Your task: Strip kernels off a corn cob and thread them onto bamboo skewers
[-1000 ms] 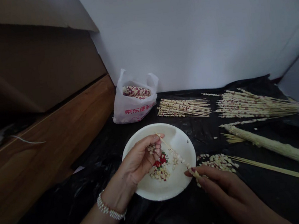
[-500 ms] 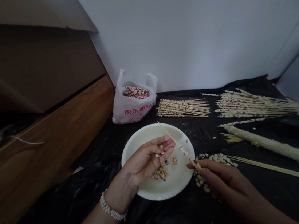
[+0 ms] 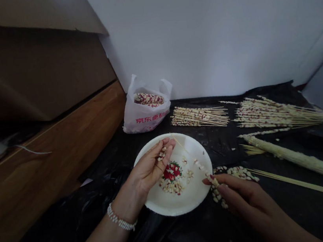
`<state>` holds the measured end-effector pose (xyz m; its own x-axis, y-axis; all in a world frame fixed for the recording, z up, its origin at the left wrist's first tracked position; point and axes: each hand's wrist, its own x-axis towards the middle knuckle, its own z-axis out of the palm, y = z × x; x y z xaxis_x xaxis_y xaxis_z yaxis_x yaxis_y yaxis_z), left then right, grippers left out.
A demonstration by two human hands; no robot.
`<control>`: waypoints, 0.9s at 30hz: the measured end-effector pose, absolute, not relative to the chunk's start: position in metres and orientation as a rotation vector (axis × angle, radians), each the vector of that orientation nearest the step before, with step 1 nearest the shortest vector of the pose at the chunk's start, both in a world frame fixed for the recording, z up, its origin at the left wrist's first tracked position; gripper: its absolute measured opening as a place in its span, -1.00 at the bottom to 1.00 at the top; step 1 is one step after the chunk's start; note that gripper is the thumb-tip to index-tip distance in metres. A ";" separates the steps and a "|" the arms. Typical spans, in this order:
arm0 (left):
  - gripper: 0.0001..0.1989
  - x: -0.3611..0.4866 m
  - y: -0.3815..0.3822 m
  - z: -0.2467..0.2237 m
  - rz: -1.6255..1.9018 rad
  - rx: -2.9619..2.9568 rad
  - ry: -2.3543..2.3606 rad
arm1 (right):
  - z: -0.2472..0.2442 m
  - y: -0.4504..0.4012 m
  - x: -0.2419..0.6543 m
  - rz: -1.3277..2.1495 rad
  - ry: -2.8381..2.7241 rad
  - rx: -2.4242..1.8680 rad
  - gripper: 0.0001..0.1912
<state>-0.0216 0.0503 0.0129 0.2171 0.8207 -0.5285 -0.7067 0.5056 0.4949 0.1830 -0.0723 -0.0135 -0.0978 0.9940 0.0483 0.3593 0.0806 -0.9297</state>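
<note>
Over the white bowl (image 3: 200,201), my left hand (image 3: 148,168) is cupped palm up, with several corn kernels (image 3: 162,154) lying in its curled fingers. A thin wooden skewer (image 3: 179,143) runs up from my right hand (image 3: 245,195), its tip near the fingertips of my left hand. Pale and dark red kernels are threaded on its lower part, and my right fingers and thumb pinch it there. Inside the bowl lie loose kernels (image 3: 172,187) around a red and green printed pattern (image 3: 172,171). The skewer's lower end is hidden by my right hand.
A white plastic bag (image 3: 143,117) behind the bowl holds speckled corn cobs (image 3: 148,98). Threaded skewers lie in a smaller pile (image 3: 192,116) and a larger pile (image 3: 267,113). Right are a bare cob (image 3: 293,155), bare sticks (image 3: 303,183) and scattered kernels (image 3: 241,173) on black plastic sheeting (image 3: 171,238).
My left hand has shifted up and left, away from the skewer, uncovering the bowl's red print. My right hand stays nearly in place, still pinching the skewer. The view has shifted slightly.
</note>
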 end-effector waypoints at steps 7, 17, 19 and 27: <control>-0.52 -0.025 0.051 0.013 1.021 0.215 0.802 | -0.012 -0.070 0.182 1.041 -1.600 -1.354 -0.61; -0.82 -0.027 0.053 0.015 0.994 0.145 0.817 | -0.010 -0.072 0.181 1.043 -1.573 -1.339 -0.65; -0.82 -0.028 0.053 0.014 0.987 0.191 0.779 | -0.010 -0.071 0.181 1.065 -1.584 -1.334 -0.65; -0.79 -0.027 0.052 0.016 1.025 0.245 0.833 | -0.009 -0.071 0.182 1.121 -1.599 -1.362 -0.62</control>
